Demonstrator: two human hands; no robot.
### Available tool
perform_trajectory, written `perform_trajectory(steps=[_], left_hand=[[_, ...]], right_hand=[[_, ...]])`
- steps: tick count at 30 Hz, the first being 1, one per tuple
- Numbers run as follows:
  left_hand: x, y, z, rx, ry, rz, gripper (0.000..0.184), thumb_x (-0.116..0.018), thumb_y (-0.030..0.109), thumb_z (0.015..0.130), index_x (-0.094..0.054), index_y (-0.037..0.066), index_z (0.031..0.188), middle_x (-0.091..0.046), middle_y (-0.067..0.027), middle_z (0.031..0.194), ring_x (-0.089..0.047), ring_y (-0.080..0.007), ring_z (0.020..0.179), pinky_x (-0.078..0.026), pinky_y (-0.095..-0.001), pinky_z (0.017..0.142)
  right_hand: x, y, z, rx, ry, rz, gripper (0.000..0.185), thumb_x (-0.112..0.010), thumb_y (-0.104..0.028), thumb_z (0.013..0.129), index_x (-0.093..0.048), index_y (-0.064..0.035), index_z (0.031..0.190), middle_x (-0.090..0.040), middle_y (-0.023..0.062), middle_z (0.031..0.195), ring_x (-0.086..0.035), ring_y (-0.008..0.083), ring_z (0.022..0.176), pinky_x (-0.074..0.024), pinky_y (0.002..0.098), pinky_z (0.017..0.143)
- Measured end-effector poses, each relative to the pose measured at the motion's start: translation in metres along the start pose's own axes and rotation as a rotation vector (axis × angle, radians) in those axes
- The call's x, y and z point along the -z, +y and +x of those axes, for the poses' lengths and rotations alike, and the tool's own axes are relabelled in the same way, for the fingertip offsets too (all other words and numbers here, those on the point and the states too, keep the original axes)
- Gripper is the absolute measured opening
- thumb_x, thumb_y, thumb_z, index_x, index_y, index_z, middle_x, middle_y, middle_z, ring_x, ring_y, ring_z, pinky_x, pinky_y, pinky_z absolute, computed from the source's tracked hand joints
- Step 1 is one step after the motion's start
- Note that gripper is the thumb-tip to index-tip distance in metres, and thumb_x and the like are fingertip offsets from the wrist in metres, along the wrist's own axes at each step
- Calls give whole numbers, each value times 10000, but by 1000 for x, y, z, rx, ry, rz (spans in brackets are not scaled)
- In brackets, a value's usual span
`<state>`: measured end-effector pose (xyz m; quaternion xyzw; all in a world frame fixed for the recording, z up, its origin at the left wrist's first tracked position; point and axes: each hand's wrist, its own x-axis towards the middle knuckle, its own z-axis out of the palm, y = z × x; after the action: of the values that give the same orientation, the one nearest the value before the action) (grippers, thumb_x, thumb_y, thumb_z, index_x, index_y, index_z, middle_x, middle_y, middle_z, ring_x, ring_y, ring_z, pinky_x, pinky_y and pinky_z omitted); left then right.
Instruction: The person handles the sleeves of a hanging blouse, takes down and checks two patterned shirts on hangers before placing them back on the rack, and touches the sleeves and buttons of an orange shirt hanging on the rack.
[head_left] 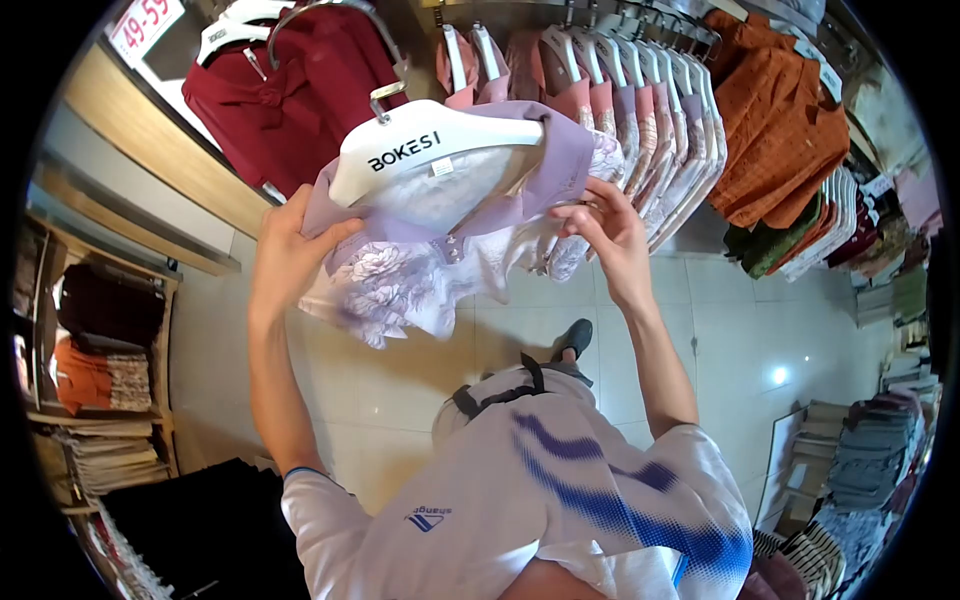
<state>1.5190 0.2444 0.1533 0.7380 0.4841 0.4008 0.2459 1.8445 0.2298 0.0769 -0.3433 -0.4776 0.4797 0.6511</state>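
A lilac and white floral shirt (pixel 385 285) hangs on a white BOKESI hanger (pixel 405 150), whose metal hook is over a curved metal bar (pixel 388 50). My left hand (pixel 290 245) pinches the lilac collar at its left side, thumb on top of the cloth. On the collar's other side is my right hand (pixel 608 235), its fingers curled at the edge of the cloth with the thumb close to them. The collar stands spread apart over the hanger, and its lower front hangs loosely below.
Dark red shirts (pixel 290 115) hang at the upper left, behind the hanger. Patterned shirts (pixel 665 130) and orange shirts (pixel 775 120) hang on racks to the right. Shelves (pixel 165 370) stand at the left; folded jeans (pixel 875 440) lie at the lower right.
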Motion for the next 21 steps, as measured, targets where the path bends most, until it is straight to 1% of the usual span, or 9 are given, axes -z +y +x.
perform_trajectory(steps=[1, 3, 4, 7, 9, 14, 15, 17, 21], left_hand=[[-1, 0, 1, 24, 1, -8, 255, -748, 128, 759, -599, -26, 898, -620, -54, 685, -529, -75, 612, -433, -240, 563], [-2, -1, 2, 34, -11, -10, 259, -750, 130, 759, -598, -26, 899, -624, -53, 691, -532, -70, 618, -435, -239, 566], [-2, -3, 2, 51, -8, -16, 263, -752, 132, 760, -597, -27, 900, -629, -51, 697, -534, -65, 624, -438, -239, 568], [-2, -9, 0, 39, 9, -52, 261, -752, 125, 759, -598, -28, 904, -631, -51, 703, -535, -60, 633, -440, -239, 571], [0, -15, -2, 62, 15, -51, 261, -750, 122, 759, -599, -31, 908, -633, -51, 708, -539, -62, 636, -442, -239, 574], [4, -14, -6, 72, 26, -64, 264, -742, 99, 760, -605, -39, 939, -645, -58, 729, -553, -69, 646, -453, -240, 591], [5, -13, -7, 70, 31, -55, 270, -740, 87, 757, -606, -41, 953, -652, -59, 745, -561, -73, 658, -458, -241, 604], [4, -14, -7, 71, 34, -48, 276, -738, 75, 754, -608, -42, 968, -658, -61, 761, -569, -77, 670, -463, -241, 617], [5, -18, -8, 95, 48, -100, 297, -741, 61, 745, -610, -43, 991, -665, -63, 797, -579, -86, 702, -473, -244, 646]], right_hand=[[0, -3, 4, 6, 14, 5, 232, -611, -62, 881, -564, 58, 1073, -634, 68, 913, -629, 134, 848, -500, 242, 711], [0, -5, 11, -182, -100, -32, 181, -631, -95, 875, -603, 33, 1000, -642, 54, 843, -621, 93, 703, -480, 210, 623], [-3, -2, 13, -161, -89, 12, 160, -631, -130, 883, -626, 18, 941, -640, 44, 759, -581, 69, 563, -454, 195, 549], [-8, -5, 7, -148, -110, -45, 174, -618, -135, 893, -625, 31, 944, -639, 54, 736, -583, 83, 538, -459, 210, 524], [-8, -3, 6, -155, -140, -38, 190, -602, -137, 904, -623, 42, 963, -641, 65, 723, -604, 105, 547, -473, 225, 526], [-16, -10, 0, -147, -163, 88, 185, -576, -73, 909, -607, 63, 1031, -672, 117, 837, -663, 157, 694, -528, 259, 637], [-15, -12, -1, -149, -163, 87, 185, -576, -73, 909, -607, 63, 1031, -672, 117, 837, -663, 157, 694, -528, 259, 637], [-13, -15, 0, -194, -191, 83, 150, -571, -47, 906, -602, 59, 1007, -675, 127, 884, -671, 160, 755, -535, 269, 677], [-12, -18, -4, -177, -184, 98, 99, -571, -43, 906, -593, 50, 931, -676, 128, 832, -675, 161, 732, -537, 262, 653]])
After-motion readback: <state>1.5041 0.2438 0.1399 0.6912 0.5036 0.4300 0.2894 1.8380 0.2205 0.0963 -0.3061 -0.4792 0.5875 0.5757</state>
